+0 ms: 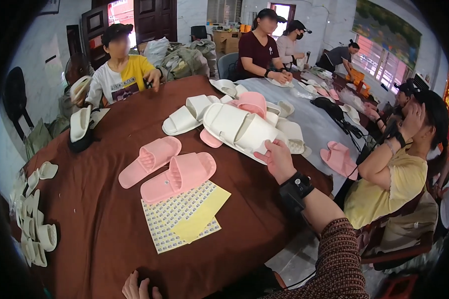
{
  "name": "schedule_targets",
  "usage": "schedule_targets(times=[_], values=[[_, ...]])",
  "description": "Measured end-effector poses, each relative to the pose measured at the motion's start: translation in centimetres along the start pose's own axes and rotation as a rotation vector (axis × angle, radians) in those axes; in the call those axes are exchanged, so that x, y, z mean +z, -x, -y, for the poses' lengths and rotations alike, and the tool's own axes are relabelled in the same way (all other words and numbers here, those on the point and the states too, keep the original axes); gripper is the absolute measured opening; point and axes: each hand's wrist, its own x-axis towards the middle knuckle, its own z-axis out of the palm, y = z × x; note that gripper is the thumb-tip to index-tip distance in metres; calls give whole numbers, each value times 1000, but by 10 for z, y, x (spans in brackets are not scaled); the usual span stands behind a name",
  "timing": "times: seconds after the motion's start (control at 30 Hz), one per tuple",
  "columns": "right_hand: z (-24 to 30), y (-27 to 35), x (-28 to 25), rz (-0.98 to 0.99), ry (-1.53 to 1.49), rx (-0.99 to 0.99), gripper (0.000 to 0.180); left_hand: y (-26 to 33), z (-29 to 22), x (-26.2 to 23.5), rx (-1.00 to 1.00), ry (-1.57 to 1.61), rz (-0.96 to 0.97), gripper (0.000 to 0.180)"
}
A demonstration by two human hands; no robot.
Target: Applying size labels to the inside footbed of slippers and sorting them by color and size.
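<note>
My right hand (280, 160) pinches the near end of a white slipper (238, 128) between thumb and fingers, above a heap of slippers. Partly beneath it show a pink slipper (252, 103) and another white slipper (185, 117). A pair of pink slippers, one behind (149, 160) and one nearer (178, 177), rests on the brown cloth. The nearer one overlaps a sheet of small printed stickers (167, 226), with yellow backing paper (202, 214) across it. At the table's near edge my left hand (140, 287) holds nothing, fingers slightly apart.
Several white slippers (35, 224) line the left edge of the brown-covered table (102, 219). A lone pink slipper (339, 159) lies on the grey cover at right. Co-workers sit around: one across (122, 74) handling a white slipper (79, 123), another close on my right (384, 184).
</note>
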Motion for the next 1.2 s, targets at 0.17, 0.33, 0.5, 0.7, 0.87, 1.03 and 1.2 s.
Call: schedule_targets(times=[0.17,0.33,0.5,0.7,0.87,1.03,1.2], values=[[1,-16,-9,-92,73,-36,25,-2,-1,-2,26,4,-19,28],[10,-12,-14,-75,134,-39,23,-3,-2,-2,27,11,-23,26],[18,-2,-26,-55,176,-24,23,-2,-2,-3,30,3,-32,25],[28,22,-37,-104,339,-145,23,-3,-2,-3,8,11,-7,26],[50,58,-13,-61,287,-185,19,-2,0,-5,14,39,-4,26],[53,96,25,266,276,-188,19,-4,0,-15,-12,207,-35,22],[61,130,57,571,232,-186,17,-21,-25,-88,127,248,-309,24]])
